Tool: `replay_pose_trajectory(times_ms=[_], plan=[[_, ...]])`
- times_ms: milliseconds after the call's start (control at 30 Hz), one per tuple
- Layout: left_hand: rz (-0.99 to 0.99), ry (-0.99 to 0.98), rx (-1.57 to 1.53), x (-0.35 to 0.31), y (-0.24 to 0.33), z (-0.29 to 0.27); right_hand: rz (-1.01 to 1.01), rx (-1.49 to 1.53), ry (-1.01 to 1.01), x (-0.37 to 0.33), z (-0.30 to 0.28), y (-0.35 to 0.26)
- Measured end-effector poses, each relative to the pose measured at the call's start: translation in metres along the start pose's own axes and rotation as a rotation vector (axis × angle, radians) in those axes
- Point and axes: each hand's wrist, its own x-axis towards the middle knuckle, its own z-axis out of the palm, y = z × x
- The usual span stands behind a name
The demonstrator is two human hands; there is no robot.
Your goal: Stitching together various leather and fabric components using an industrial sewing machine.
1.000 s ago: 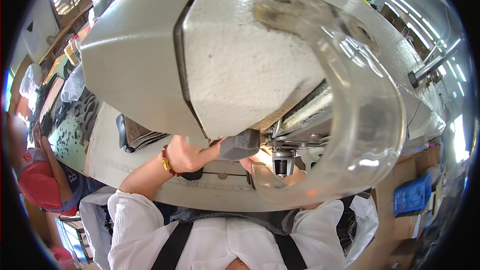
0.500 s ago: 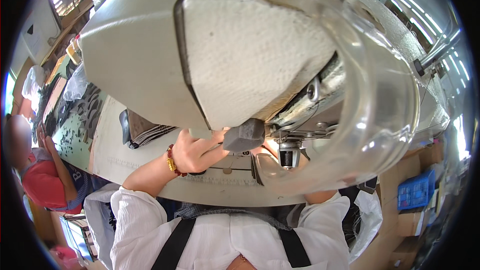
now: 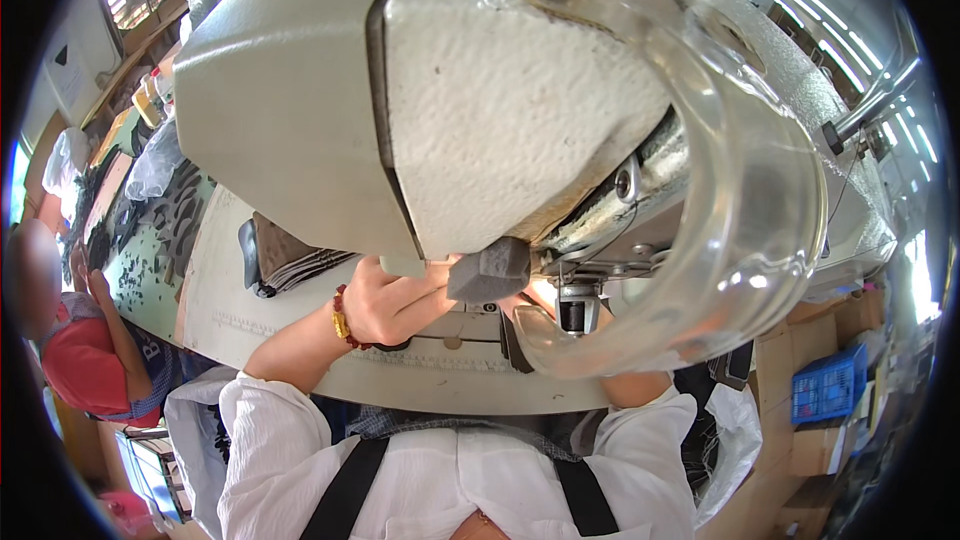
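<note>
A large white sewing machine head [image 3: 520, 110] fills the middle of the picture, with a curved clear plastic guard [image 3: 760, 240] on its right side. My left hand [image 3: 395, 302] is under the machine head's left part, fingers bent and pressed together. Its fingertips go behind a dark grey faceted block [image 3: 490, 272], so what they hold cannot be made out. My right hand is mostly behind the clear guard and the needle area [image 3: 575, 310]; its fingers are hidden. Below the guard, only my right forearm [image 3: 635, 388] shows plainly.
Folded brown and dark fabric pieces [image 3: 290, 258] lie on the pale worktable [image 3: 225, 295], left of the machine. A co-worker in red [image 3: 90, 365] sits at a green table [image 3: 145, 285] strewn with dark pieces. White bags hang beside me, and a blue basket [image 3: 830, 385] stands at right.
The view has shifted slightly, so the machine head appears a little farther right. My left hand keeps nearly the same place and pose. More of my right forearm shows below the guard.
</note>
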Motion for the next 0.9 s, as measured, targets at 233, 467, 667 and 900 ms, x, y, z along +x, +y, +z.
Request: replay_pose_trajectory(times_ms=[233, 467, 667, 900], plan=[[-0.023, -0.038, 0.078, -0.013, 0.003, 0.007, 0.221, 0.133, 0.214, -0.003, 0.013, -0.003], [-0.167, 0.005, -0.083, -0.025, -0.007, 0.023, 0.211, 0.111, 0.141, -0.011, 0.008, 0.005], [-0.144, -0.033, -0.08, -0.038, -0.009, 0.022, 0.213, 0.106, -0.005, -0.006, 0.01, 0.015], [-0.408, -0.117, -0.176, -0.108, -0.013, 0.08, 0.251, 0.143, -0.006, -0.01, 0.005, 0.016]])
